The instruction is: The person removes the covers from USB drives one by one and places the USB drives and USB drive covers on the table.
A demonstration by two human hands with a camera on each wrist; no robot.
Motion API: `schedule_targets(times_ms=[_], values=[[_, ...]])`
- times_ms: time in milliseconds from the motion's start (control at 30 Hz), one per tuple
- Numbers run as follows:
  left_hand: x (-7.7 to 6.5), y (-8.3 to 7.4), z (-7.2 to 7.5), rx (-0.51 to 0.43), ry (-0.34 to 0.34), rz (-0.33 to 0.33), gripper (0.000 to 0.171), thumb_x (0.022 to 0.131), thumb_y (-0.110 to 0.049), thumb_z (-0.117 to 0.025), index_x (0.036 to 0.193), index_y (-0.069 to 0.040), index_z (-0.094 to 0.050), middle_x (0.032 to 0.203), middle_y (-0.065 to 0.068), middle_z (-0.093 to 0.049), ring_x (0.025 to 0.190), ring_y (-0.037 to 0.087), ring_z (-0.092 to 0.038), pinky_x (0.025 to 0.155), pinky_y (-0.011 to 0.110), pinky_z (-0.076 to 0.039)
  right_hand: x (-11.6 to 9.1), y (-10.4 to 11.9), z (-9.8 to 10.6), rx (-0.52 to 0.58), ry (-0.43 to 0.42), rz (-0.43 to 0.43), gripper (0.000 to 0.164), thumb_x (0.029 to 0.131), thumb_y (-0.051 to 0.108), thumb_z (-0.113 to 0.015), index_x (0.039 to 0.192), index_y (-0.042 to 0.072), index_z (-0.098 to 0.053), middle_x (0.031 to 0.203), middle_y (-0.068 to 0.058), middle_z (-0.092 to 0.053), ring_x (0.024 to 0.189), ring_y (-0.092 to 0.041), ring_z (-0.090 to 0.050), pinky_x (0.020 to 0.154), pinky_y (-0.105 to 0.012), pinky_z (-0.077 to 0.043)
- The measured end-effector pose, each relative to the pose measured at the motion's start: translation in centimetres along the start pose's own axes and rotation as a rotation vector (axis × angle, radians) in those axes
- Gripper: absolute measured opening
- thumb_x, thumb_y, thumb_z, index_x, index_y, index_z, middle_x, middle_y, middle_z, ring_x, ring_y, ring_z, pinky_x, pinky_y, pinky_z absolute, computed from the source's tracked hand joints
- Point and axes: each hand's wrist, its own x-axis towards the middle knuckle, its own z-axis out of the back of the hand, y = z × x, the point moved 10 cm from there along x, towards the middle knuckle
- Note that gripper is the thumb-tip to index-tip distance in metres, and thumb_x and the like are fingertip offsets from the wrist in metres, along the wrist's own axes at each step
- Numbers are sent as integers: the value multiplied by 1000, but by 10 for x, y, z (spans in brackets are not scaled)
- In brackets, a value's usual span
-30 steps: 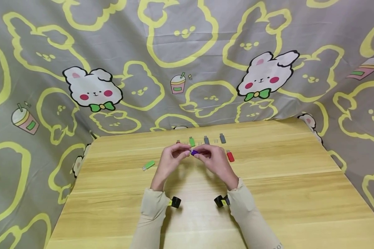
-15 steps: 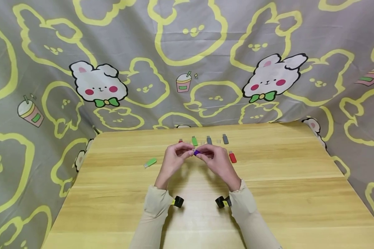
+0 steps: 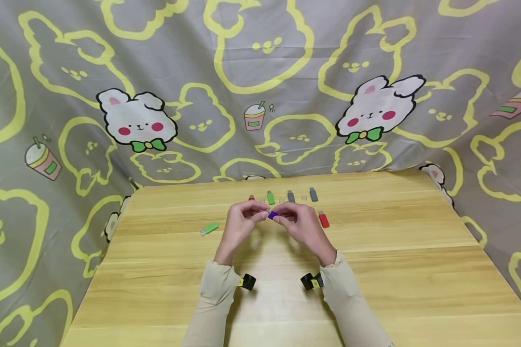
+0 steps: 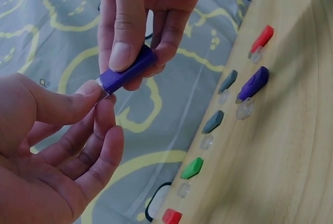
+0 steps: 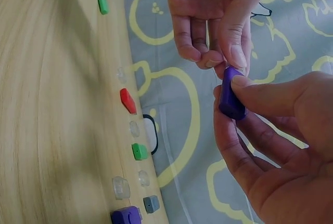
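Observation:
A purple USB stick [image 4: 127,71] is held up between both hands, above the table. My right hand [image 3: 301,224] pinches its purple body between thumb and fingers. At the other end, my left hand [image 3: 240,225] pinches the pale tip with thumb and forefinger. Those fingertips hide most of that tip, so I cannot tell whether a clear cap is on it. In the right wrist view the purple body [image 5: 231,96] slants under the right thumb, with the left fingers touching its upper end.
Along the table's [image 3: 165,270] far side lie a red stick [image 3: 251,198], a green one [image 3: 270,197] and two grey ones [image 3: 291,196], with clear caps [image 4: 206,142] beside them. Nearer are another green [image 3: 210,228], another red [image 3: 324,220] and a second purple stick [image 4: 253,83].
Both hands stay together on the purple USB stick, with only slight finger movement. The head view has shifted a little.

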Motion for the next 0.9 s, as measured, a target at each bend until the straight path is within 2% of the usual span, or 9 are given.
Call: schedule_targets(times_ms=[300,500,667,800,900], values=[[-1,3,1,-13,-33,-29,10,90,5,-75,99,3,-78,91,17,-72,78,23,-66,71,24,-57,0,-1,-1,-14,-4,-8,12,91,5,-78,102,7,-78,98,-6,-77,83,-18,-74,73,-26,-61],[-1,6,2,-17,-44,-13,10,89,4,-76,99,3,-78,89,15,-73,75,19,-66,74,37,-61,-1,0,1,-35,-7,-26,11,91,5,-79,102,7,-78,97,-6,-77,84,-18,-74,73,-27,-61],[-2,8,2,-33,-40,14,10,89,6,-76,98,3,-78,89,14,-74,75,19,-66,71,29,-59,-2,3,1,-54,4,-27,10,91,6,-79,101,7,-78,97,-6,-77,84,-18,-74,74,-26,-61],[-2,7,3,-22,-43,11,9,89,6,-76,97,3,-78,88,14,-74,74,18,-66,72,34,-60,-2,2,1,-59,10,-41,9,91,6,-78,100,8,-77,97,-5,-77,84,-17,-73,75,-25,-61],[-2,7,3,-27,-45,3,9,88,7,-76,97,4,-77,87,15,-73,73,18,-66,72,34,-60,-2,3,2,-70,3,-50,9,91,6,-78,100,9,-77,97,-4,-76,84,-17,-73,75,-26,-61]])
